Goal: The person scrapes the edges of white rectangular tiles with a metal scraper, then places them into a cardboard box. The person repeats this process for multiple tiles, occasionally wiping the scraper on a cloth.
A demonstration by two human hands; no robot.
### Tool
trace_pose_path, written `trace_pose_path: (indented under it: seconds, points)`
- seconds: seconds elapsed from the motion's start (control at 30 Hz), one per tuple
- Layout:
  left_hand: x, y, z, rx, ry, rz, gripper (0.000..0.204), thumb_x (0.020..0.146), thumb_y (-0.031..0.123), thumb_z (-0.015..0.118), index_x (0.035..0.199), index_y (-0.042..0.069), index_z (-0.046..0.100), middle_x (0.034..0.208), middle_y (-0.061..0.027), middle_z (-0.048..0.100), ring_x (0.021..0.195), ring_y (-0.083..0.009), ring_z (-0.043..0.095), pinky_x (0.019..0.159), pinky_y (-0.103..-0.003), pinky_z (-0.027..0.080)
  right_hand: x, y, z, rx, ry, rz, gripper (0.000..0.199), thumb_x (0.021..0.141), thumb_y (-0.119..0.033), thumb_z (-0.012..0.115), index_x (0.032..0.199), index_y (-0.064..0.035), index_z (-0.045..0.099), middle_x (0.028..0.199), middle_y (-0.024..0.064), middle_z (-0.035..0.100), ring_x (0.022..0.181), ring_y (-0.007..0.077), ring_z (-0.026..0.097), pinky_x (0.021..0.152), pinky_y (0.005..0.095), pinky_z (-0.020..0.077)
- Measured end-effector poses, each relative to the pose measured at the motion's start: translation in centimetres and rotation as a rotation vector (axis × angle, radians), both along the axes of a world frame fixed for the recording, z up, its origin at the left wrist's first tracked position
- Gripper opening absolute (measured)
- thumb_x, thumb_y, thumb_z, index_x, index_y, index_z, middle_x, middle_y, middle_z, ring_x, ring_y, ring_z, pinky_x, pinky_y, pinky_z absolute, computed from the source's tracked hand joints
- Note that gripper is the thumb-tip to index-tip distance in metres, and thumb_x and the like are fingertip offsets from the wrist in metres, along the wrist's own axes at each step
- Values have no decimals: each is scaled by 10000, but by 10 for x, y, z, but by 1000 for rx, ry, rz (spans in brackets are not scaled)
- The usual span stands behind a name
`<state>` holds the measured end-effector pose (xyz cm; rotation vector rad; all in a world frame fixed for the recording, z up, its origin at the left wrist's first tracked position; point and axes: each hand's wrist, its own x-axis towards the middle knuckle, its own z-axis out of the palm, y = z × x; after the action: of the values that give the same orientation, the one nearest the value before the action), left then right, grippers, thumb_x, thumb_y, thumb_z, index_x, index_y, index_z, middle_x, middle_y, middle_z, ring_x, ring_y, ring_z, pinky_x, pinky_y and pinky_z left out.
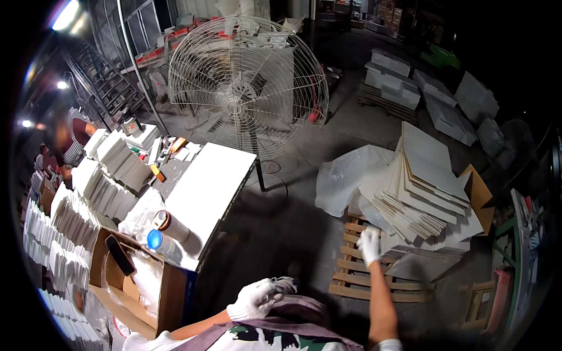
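Observation:
My left hand (pixel 257 299), in a white knitted glove, is close to my body at the lower middle. Its fingers are curled around something small and greyish that I cannot make out. My right arm reaches forward, and my right hand (pixel 369 245), also in a white glove, is over the wooden pallet (pixel 351 278). Its fingers are too blurred to show whether they are apart. Just right of that hand stands a stack of pale flat boards (pixel 418 202), fanned out unevenly. Clear plastic sheeting (pixel 348 178) drapes over the stack's left side.
A large caged fan (pixel 237 105) stands ahead. At left is a white-topped table (pixel 205 175) with a blue-lidded jar (pixel 155 240), beside an open cardboard box (pixel 105 292) and several tile stacks (pixel 76 222). A green-framed rack (pixel 509 251) stands at right. Another person (pixel 76 140) is far left.

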<state>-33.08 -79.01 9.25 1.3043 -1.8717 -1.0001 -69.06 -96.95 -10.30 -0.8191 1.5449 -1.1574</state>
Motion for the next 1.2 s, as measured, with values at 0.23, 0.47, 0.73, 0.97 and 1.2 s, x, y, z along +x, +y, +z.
trace_pose_path:
  seconds: [0.23,0.47,0.73,0.97,1.2]
  points:
    - [-3,-143,5,-132,161,77,112,819,12,621,928,38,629,836,-94,630,678,-208,611,594,-288,491,-29,-251,133,-413,264,96,239,919,-252,587,1084,-92,523,808,-6,577,595,77,517,545,247,432]
    - [16,-190,-17,-84,193,423,70,823,12,642,886,27,617,828,-95,648,665,-182,624,585,-272,494,18,-447,218,-541,718,325,329,901,-340,603,1071,-60,574,846,67,651,661,160,603,625,310,494]
    - [-21,-239,-43,-166,331,1014,114,777,-95,536,857,-30,584,824,-128,649,742,-195,655,681,-286,531,204,-600,275,-832,1116,891,345,898,-390,536,1073,-97,586,1038,158,629,1004,339,591,872,405,466]
    - [-89,-316,-20,-127,275,1356,86,819,-67,562,859,-19,620,812,-108,656,716,-142,646,651,-259,521,308,-663,247,-1192,1184,1179,405,889,-422,525,1119,-94,587,1100,132,636,1011,323,611,819,442,504]
    - [-127,-352,-3,-147,271,1498,147,800,-104,534,872,-32,639,805,-113,643,716,-150,650,665,-248,524,384,-713,170,-1498,1082,1076,330,856,-421,565,897,-98,619,828,126,660,766,324,645,642,471,495]
